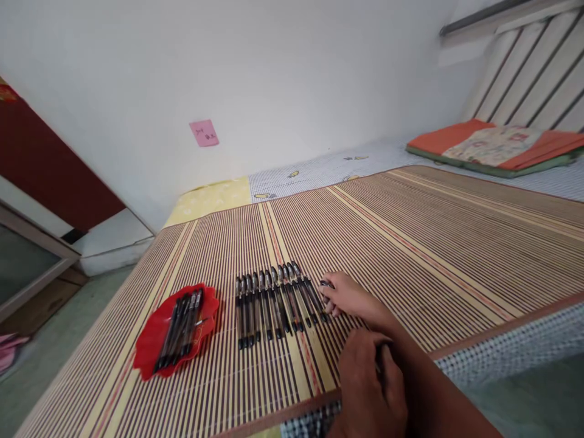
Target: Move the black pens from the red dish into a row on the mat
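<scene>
A row of several black-capped pens lies side by side on the striped bamboo mat. To the right of the row, my right hand rests low over the mat, fingers curled round a black pen. Only a short dark end of that pen shows. Nearer to me, my left hand is closed beside my right forearm. A dark spot shows between its thumb and fingers, but I cannot tell what it is. Several more black pens lie in a red scallop-edged dish at the left.
The mat covers a bed with a checked sheet along the wall. Folded orange and green bedding lies at the far right by a white slatted headboard. A pink note is stuck on the wall. Floor shows at left.
</scene>
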Tool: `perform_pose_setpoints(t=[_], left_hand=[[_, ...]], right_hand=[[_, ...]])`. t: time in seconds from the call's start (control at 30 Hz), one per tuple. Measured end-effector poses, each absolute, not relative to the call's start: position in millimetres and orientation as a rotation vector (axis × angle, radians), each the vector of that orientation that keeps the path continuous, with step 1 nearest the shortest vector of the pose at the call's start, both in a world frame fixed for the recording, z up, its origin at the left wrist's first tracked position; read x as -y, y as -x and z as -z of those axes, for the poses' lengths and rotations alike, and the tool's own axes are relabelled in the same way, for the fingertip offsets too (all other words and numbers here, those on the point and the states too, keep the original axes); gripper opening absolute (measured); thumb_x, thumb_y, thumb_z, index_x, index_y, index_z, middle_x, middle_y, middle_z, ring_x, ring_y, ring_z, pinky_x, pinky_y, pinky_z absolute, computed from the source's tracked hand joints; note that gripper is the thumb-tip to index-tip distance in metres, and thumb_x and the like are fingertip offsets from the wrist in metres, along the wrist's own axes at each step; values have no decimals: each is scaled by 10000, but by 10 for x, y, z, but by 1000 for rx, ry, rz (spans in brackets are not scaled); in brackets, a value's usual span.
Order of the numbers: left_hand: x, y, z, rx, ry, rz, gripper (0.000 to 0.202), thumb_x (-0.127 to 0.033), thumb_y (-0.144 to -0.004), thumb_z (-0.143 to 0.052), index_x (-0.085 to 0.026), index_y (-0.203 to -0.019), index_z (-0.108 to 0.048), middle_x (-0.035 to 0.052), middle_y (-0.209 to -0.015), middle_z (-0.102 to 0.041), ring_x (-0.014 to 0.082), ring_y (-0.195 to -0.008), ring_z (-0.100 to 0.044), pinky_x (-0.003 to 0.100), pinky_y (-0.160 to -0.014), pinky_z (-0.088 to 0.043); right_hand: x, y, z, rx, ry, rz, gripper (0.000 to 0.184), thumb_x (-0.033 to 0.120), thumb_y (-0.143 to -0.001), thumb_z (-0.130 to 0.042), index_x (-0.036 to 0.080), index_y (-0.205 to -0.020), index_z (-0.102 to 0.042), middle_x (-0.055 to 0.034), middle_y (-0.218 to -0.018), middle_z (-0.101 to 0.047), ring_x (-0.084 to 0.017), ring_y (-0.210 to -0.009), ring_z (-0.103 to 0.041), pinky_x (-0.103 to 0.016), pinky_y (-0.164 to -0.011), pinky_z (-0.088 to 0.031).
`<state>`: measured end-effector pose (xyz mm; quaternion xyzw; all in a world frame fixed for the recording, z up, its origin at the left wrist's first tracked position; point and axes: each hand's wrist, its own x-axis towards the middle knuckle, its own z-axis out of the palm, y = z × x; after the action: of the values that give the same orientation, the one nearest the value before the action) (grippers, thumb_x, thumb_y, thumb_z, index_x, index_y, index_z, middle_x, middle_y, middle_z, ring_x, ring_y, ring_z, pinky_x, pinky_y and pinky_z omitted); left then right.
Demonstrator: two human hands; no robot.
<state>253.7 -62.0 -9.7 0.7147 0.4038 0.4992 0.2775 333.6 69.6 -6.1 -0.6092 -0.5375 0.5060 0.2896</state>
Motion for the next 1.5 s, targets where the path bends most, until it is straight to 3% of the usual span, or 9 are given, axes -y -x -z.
perform_pose_setpoints(t=[0.2,0.43,0.57,0.7,0.87,0.97,1.13,1.3,1.5], left_hand=[[605,-2539,102,-1082,-1903,-1350,245,-37,-867,-433,-205,-984,-568,35,-869,-630,162,-811,-605,274,-757,-464],[529,-2518,35,-1152,-1628,-1240,207,-154,-944,-410,-186,-926,-614,47,-842,-643,166,-779,-595,277,-726,-454],[320,-2430,-14,-1172,-1300,-1281,199,-270,-957,-451,-174,-996,-622,58,-897,-650,166,-822,-600,271,-745,-468],[97,-2288,-43,-1099,-997,-1264,321,-395,-954,-477,-147,-1101,-620,25,-750,-602,124,-636,-540,223,-593,-436],[-42,-2181,-33,-941,-846,-1344,314,-415,-913,-577,-159,-1087,-633,-7,-741,-562,81,-594,-468,182,-550,-380],[-74,-2180,-19,-869,-802,-1332,334,-400,-843,-679,-155,-1066,-633,-27,-726,-555,57,-552,-431,166,-519,-350],[-98,-2196,-12,-881,-722,-1397,367,-362,-743,-774,-144,-1002,-634,-3,-781,-618,52,-568,-495,158,-527,-375],[-148,-2181,60,-1018,-719,-1444,365,-414,-713,-787,-156,-833,-558,-49,-613,-575,61,-495,-486,168,-497,-366],[-177,-2195,87,-1044,-749,-1462,382,-431,-714,-777,-159,-858,-551,-45,-627,-585,74,-503,-504,181,-500,-376]], right_hand=[[-690,-3325,36,1404,1625,-1396,99,141,-947,-464,176,-856,-476,31,-593,-574,-137,-479,-656,-188,-386,-487],[-771,-3466,129,1351,1552,-1312,182,221,-920,-498,178,-743,-495,42,-586,-566,-90,-413,-582,-167,-359,-374],[-790,-3536,69,1171,1204,-1333,198,329,-867,-580,150,-796,-624,-29,-729,-678,-106,-624,-648,-186,-535,-471],[-700,-3436,-77,1010,895,-1460,264,408,-795,-676,172,-911,-701,-77,-960,-729,-179,-929,-680,-270,-808,-533],[-593,-3225,-199,882,815,-1574,240,405,-766,-711,192,-876,-715,-69,-946,-738,-196,-958,-684,-306,-908,-522],[-582,-3141,-194,866,772,-1625,246,411,-758,-713,186,-856,-714,-70,-918,-741,-191,-913,-691,-302,-895,-527],[-613,-3148,-151,995,812,-1611,297,466,-795,-661,181,-858,-716,-79,-902,-729,-191,-891,-680,-306,-848,-531],[-630,-3312,-180,1271,1083,-1399,270,338,-761,-692,164,-967,-682,-28,-881,-692,-153,-814,-640,-272,-755,-511],[-608,-3386,-238,1419,1156,-1295,193,277,-754,-645,154,-899,-675,-27,-838,-687,-152,-786,-638,-267,-718,-502]])
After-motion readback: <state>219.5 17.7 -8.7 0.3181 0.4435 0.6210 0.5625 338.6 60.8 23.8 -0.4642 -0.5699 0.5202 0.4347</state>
